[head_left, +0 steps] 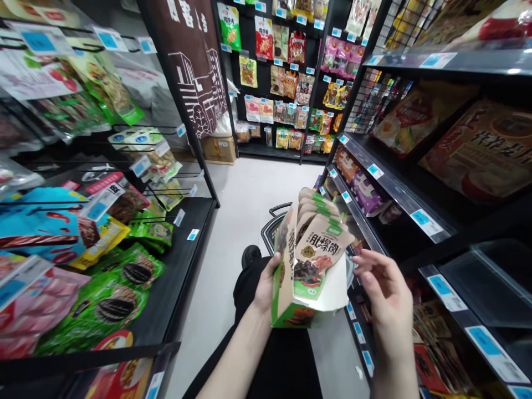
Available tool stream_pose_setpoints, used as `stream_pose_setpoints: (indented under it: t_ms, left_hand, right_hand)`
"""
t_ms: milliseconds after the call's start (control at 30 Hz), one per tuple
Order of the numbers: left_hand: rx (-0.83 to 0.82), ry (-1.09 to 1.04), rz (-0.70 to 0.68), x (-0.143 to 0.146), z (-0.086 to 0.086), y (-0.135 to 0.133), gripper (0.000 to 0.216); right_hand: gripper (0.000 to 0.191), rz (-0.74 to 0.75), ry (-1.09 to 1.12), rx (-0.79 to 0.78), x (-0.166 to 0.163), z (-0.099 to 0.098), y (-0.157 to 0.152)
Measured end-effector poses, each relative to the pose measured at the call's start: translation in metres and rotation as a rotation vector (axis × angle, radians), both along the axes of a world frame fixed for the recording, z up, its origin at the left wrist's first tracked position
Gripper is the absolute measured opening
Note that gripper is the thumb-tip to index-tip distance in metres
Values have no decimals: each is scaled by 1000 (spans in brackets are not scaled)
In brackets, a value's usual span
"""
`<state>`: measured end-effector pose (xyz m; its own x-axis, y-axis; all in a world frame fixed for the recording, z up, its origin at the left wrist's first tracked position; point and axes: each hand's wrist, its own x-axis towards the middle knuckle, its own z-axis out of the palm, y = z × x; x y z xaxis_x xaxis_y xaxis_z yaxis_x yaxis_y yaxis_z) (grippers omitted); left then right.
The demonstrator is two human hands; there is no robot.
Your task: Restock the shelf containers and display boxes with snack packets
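The left hand (262, 291) is gripping an open green-and-beige cardboard display box (293, 316) by its left wall; the thumb is showing, the other fingers are lying out of sight. The box is sitting above the person's dark-clad legs (245, 343), between 2 rows of black shelving (393, 191). Inside, beige-and-green printed packets (322, 255) are leaning in a row. The right hand (384, 288) is hovering just beside the box's right wall, fingers loosely curling, partly parted, holding nothing visible. Judgement: the left grip should be bearing the weight without denting the thin card; the right fingers should be clearing the box's edge and handling 1 packet at a time.
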<state>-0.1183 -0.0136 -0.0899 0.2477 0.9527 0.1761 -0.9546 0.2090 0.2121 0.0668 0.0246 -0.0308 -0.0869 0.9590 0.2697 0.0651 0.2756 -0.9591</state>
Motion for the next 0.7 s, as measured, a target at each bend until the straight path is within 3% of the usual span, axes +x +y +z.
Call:
stream_pose_setpoints:
  t_ms: [100,267,500,600,700]
  left_hand:
    - [-63,-6,18,0,-5,-1,45]
    - [-116,7,32,0,-7,-3,42]
    - [-69,-20,16,3,1,-2,48]
    - [-45,6,20,4,1,-2,47]
    - [-75,8,27,2,-3,-2,46]
  right_hand:
    - [45,-32,-153,24,-11,18,-6]
    - [56,-159,-310,84,-22,17,-4]
    - [50,-75,-106,0,-30,13,-9]
    - [54,-194,-200,101,-33,10,-6]
    - [49,-198,-259,152,-33,8,-4]
